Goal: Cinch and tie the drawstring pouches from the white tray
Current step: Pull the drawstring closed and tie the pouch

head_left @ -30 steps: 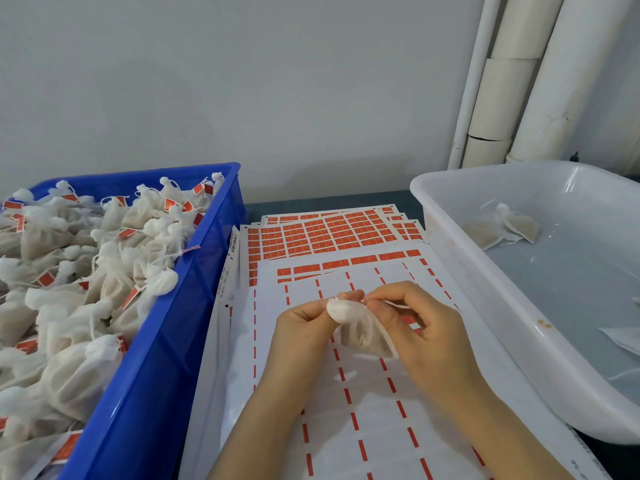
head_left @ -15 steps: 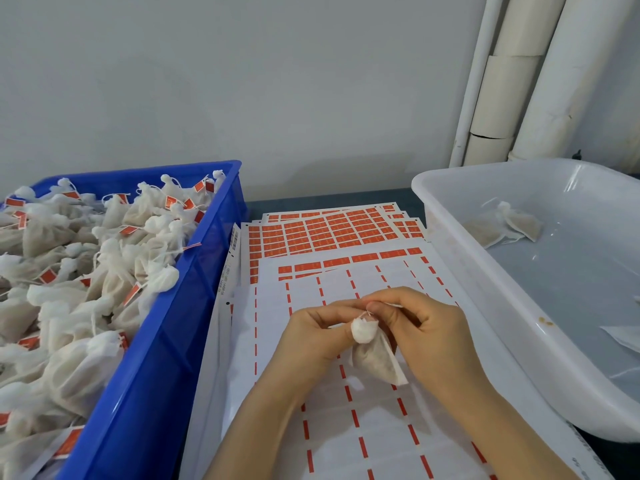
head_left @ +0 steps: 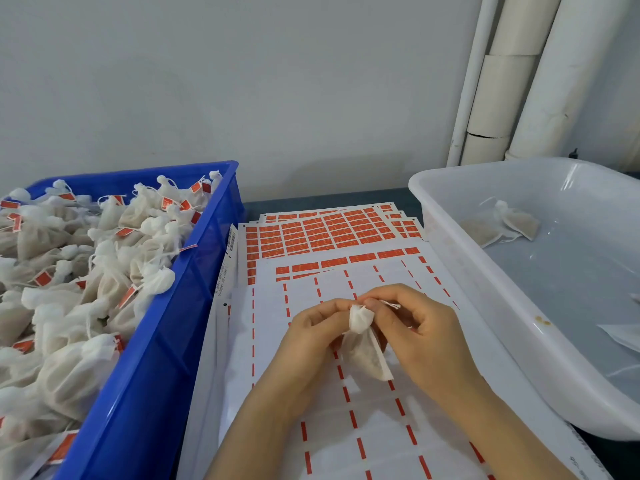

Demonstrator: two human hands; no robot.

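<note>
Pinching the gathered neck of one small white drawstring pouch (head_left: 366, 353), both hands meet near the middle of the head view, above the label sheets (head_left: 329, 233) that cover the tabletop (head_left: 311, 199). The left hand (head_left: 311, 339) has its fingers curled inward, thumb and forefinger closed on the bunched top of the pouch from the left. The right hand (head_left: 420, 336) is curled too, its fingertips (head_left: 372, 303) pressed against the same neck from the right, and a thin white string (head_left: 389, 304) runs out from under them toward the right. The pouch body hangs down between the two hands, its lower corner just above the sheet; whether it touches the paper cannot be told.

To the right stands the white tray (head_left: 519, 358), its near rim close beside the right wrist. At its far end lie a couple of loose pouches (head_left: 502, 223), and a few pale scraps show along its right edge.

On the left, a blue crate (head_left: 156, 358) is heaped with tied pouches (head_left: 104, 271), many carrying small red tags. White pipes (head_left: 512, 81) rise against the wall at the far right.
</note>
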